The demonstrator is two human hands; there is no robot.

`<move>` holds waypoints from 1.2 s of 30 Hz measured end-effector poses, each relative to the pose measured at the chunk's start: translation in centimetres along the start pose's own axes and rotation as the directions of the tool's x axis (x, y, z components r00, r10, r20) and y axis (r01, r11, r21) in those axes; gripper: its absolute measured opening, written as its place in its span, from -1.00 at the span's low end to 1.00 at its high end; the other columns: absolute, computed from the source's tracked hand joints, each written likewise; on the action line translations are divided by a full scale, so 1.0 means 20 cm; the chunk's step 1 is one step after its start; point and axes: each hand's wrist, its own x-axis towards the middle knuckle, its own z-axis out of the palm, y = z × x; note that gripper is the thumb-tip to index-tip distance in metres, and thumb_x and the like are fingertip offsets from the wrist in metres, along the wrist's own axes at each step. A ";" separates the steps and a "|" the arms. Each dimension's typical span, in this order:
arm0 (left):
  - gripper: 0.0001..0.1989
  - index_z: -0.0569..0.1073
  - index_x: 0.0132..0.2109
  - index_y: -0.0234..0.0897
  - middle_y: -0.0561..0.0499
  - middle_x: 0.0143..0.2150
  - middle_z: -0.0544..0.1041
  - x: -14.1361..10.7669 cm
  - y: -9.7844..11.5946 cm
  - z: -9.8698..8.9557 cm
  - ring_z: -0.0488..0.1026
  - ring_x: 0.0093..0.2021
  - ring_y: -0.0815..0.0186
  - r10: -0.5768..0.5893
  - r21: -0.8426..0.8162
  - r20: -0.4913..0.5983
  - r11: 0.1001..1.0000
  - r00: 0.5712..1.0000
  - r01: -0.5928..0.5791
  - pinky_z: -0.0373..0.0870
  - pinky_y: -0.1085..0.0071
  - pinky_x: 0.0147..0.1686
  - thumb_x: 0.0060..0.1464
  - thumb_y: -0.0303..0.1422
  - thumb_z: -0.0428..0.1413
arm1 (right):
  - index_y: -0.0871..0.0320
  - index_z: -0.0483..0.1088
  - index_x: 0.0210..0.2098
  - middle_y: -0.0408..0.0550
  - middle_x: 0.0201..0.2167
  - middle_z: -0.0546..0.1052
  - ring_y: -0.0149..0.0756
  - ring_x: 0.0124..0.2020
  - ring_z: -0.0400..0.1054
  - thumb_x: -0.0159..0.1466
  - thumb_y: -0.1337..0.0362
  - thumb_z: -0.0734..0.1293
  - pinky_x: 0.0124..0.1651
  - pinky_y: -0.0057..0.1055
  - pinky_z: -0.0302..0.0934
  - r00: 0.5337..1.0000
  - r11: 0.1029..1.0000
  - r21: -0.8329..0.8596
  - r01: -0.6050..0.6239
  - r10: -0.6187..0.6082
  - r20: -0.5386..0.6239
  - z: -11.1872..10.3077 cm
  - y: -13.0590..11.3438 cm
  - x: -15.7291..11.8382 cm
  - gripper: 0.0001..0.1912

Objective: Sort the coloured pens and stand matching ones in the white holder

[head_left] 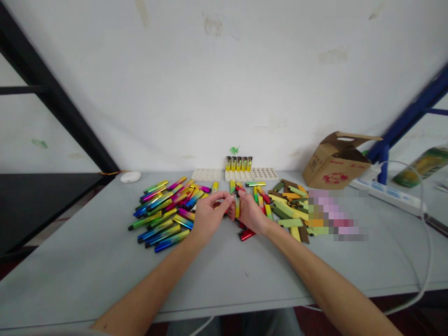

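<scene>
Bare forearms (157, 284) are spanning the front edge of a grey table (224, 275), with the person's legs (273, 322) showing below it. Both hands are meeting over the middle: the left hand (212, 215) is curling, thumb and fingertips close together, while the right hand (252, 215) is bending its fingers inward opposite. Between them a yellow lighter (237, 208) is showing beside the right palm; I cannot tell which fingers, if any, are gripping it, nor whether the left is holding anything. Around the hands, red, yellow and green lighters are lying loose, one red lighter (248, 234) just in front of the right wrist. To the left, shiny rainbow lighters (163, 236) are spreading in a heap; to the right, matte lighters (290, 223) in green, yellow, orange and brown are piling up, and a pixelated patch is hiding what lies beside them. Behind, three pale trays are lining the wall, five lighters (239, 164) standing upright in the middle tray (238, 176). An open cardboard box (334, 170) is sitting at the back right near a white power strip (392, 196), a cable looping past it. At the back left, a white oval case (130, 177) is resting near a black frame (59, 88). Blue posts are slanting up on the right, and the white wall (168, 93) is showing stains and a green scribble (234, 150).
</scene>
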 end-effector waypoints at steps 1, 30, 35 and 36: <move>-0.73 0.42 -0.44 -0.34 0.09 -0.61 0.43 0.00 0.00 0.00 0.37 -0.63 0.41 -0.002 -0.016 -0.020 1.000 1.000 0.001 0.38 0.47 -0.60 -0.02 -0.21 0.23 | 0.10 0.16 -0.59 -0.19 -0.64 0.22 -0.40 -0.57 0.10 0.23 -0.02 0.18 -0.48 -0.47 0.07 1.000 1.000 0.007 0.023 -0.023 0.001 0.00 0.00 0.00 -0.60; -0.73 0.44 -0.37 -0.35 0.11 -0.60 0.44 0.01 -0.01 0.02 0.35 -0.65 0.42 -0.069 -0.129 -0.085 0.990 0.994 0.058 0.37 0.48 -0.67 -0.12 -0.25 0.29 | 0.14 0.23 -0.59 -0.18 -0.64 0.19 -0.41 -0.58 0.05 0.23 -0.01 0.13 -0.49 -0.49 0.02 0.995 0.999 0.044 0.028 -0.032 0.096 0.00 -0.01 0.00 -0.59; -0.68 0.44 -0.31 -0.35 0.11 -0.59 0.46 0.02 -0.03 0.01 0.37 -0.64 0.40 -0.101 -0.146 -0.058 0.985 0.993 0.091 0.40 0.47 -0.65 -0.14 -0.23 0.31 | 0.14 0.22 -0.60 -0.17 -0.65 0.18 -0.41 -0.58 0.05 0.23 -0.01 0.12 -0.50 -0.49 0.00 0.994 0.999 0.037 0.029 -0.032 0.104 -0.02 0.00 0.01 -0.58; -0.68 0.44 -0.31 -0.35 0.11 -0.60 0.46 0.02 -0.03 0.01 0.38 -0.64 0.40 -0.108 -0.148 -0.044 0.984 0.993 0.101 0.40 0.47 -0.65 -0.14 -0.23 0.31 | 0.14 0.22 -0.61 -0.17 -0.64 0.18 -0.41 -0.58 0.05 0.22 -0.01 0.12 -0.50 -0.49 0.01 0.994 0.999 0.039 0.027 -0.031 0.109 -0.02 0.00 0.01 -0.58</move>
